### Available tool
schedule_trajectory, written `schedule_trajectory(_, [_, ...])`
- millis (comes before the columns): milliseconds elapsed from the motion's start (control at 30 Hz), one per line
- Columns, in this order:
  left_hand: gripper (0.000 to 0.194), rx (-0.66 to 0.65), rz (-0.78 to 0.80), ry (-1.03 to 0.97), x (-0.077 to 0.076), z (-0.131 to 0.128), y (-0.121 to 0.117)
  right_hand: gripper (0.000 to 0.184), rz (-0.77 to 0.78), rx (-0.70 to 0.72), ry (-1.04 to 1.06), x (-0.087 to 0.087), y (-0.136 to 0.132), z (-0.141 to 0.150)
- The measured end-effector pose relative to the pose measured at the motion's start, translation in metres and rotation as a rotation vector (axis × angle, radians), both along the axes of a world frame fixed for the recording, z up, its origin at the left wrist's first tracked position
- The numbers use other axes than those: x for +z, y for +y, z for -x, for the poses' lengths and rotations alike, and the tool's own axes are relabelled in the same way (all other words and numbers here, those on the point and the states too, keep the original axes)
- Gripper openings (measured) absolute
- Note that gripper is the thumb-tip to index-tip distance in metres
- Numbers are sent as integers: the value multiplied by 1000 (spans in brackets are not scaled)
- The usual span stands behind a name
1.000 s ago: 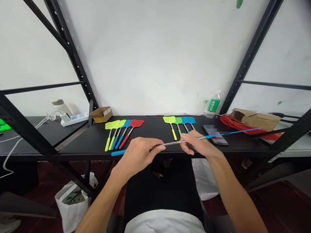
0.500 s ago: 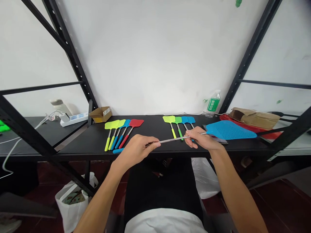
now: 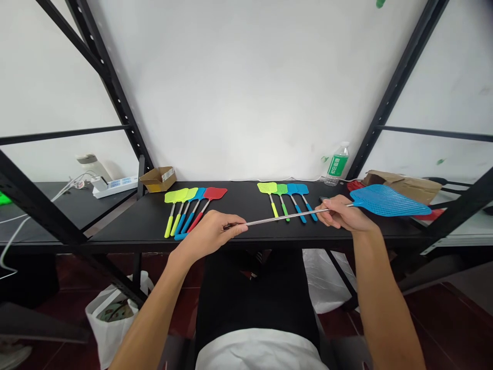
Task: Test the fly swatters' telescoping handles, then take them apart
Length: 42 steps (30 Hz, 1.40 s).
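Observation:
Both hands hold one blue fly swatter with a telescopic metal rod, stretched out across the front of the black table. My left hand is closed round its blue handle, whose end sticks out to the left. My right hand pinches the rod just before the blue mesh head, which points right. Behind the rod lie two rows of swatters: a left group in yellow, blue and red, and a right group in yellow, green and blue.
A green-labelled water bottle stands at the back right. Beside it lie a brown paper bag on red cloth. A small cardboard box and a power strip sit at the left. White plastic bags lie on the floor.
The rod has been pulled out longer: my right hand moved right with the head, my left hand drew slightly left. The blue head turned from edge-on to flat.

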<state>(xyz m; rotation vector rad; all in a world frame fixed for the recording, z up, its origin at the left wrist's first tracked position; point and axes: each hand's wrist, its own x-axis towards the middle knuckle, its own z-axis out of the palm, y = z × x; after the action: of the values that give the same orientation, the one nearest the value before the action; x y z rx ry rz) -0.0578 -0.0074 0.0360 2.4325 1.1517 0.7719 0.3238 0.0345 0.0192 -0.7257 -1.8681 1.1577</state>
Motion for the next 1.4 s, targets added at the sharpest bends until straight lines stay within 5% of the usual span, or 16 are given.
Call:
schedule_trajectory(367, [42, 0, -35, 47, -1, 2, 2, 56, 34, 21, 43, -8, 7, -5])
schedule_trajectory(633, [33, 110, -163, 60, 4, -1, -3, 55, 60, 27, 285, -11, 13, 17])
schedule_trajectory(1100, [31, 68, -181, 160, 5, -19, -17, 73, 102, 357, -63, -21, 6, 94])
schedule_trajectory(1400, [31, 65, -259, 168, 2, -33, -24, 76, 93, 368, -68, -21, -4, 110])
